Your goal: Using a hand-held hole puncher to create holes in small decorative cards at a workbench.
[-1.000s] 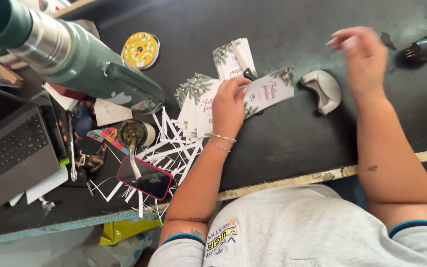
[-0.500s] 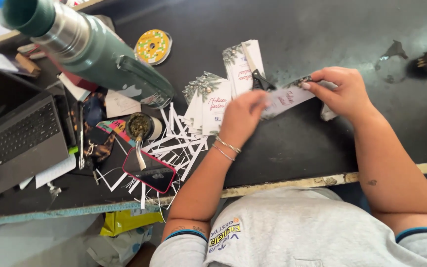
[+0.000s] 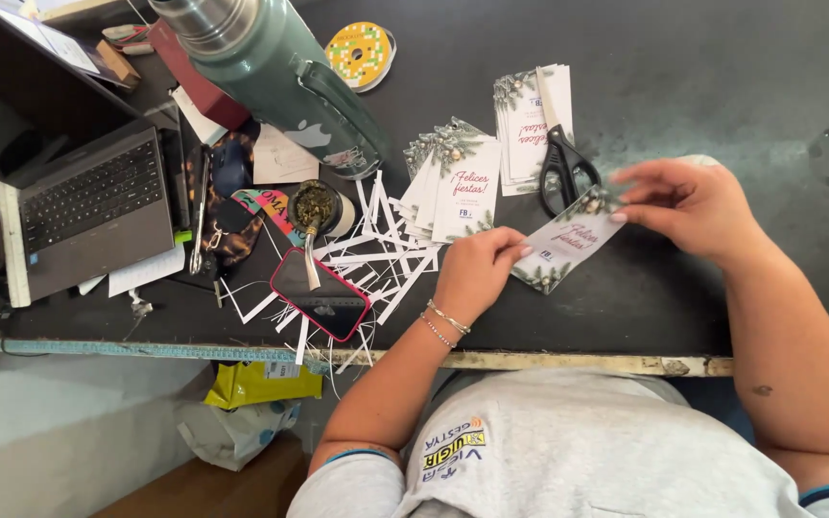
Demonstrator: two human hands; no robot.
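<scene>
A white printed card with green leaf corners [image 3: 568, 247] is held flat over the black table [image 3: 683, 86]. My left hand [image 3: 480, 271] pinches its near left end and my right hand [image 3: 693, 203] grips its far right end. Just behind the card lie black-handled scissors [image 3: 561, 165]. A fanned stack of the same cards [image 3: 453, 182] sits left of the scissors, and a second stack [image 3: 530, 120] lies farther back.
White paper strips [image 3: 376, 240] are scattered beside a red-cased phone [image 3: 320, 294]. A small cup with a metal straw [image 3: 317, 207], a large green flask [image 3: 280, 77], an open laptop [image 3: 69, 182] and a tape roll [image 3: 363, 52] fill the left side. A yellow bag [image 3: 261, 384] hangs below the table edge.
My right hand came in from the far right, took the card's far end and now holds it with my left hand. The view shifted, so the table contents sit further right.
</scene>
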